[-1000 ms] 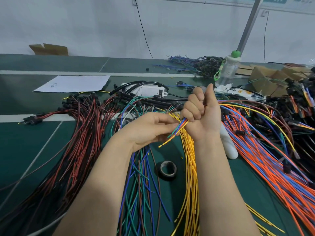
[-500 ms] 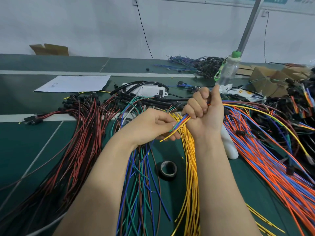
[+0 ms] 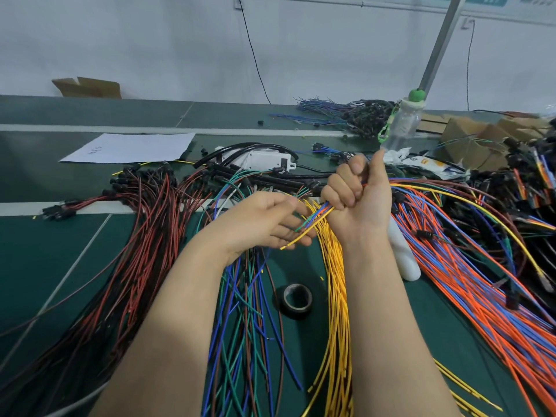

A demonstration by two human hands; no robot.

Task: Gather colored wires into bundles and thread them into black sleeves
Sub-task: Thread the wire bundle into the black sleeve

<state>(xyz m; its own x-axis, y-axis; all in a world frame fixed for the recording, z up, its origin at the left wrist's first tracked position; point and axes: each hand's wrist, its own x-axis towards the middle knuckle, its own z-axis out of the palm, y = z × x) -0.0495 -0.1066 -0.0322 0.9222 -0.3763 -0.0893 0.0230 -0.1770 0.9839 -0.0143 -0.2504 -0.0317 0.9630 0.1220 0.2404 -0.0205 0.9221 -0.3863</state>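
Observation:
My right hand [image 3: 356,203] grips a small bundle of colored wires [image 3: 316,218] in a fist above the green table; the wires trail off to the right past the fist. The bundle's free ends stick out to the lower left and lie across the straight fingers of my left hand [image 3: 267,224], which cups them from below. Under my hands lie a pile of yellow wires [image 3: 337,311], a blue, green and brown pile [image 3: 240,320] and red-black wires [image 3: 132,266]. Black sleeves [image 3: 270,176] lie behind my hands by a white box.
A roll of black tape [image 3: 297,300] sits between my forearms. Orange and blue wires [image 3: 469,290] fan out at the right, beside a white cylinder [image 3: 403,254]. A paper sheet [image 3: 132,147], a plastic bottle [image 3: 401,127] and cardboard boxes [image 3: 469,139] stand further back.
My right fist has risen and moved away from me, drawing the bundle out. My left hand has relaxed from a pinch to straighter fingers under the wire ends.

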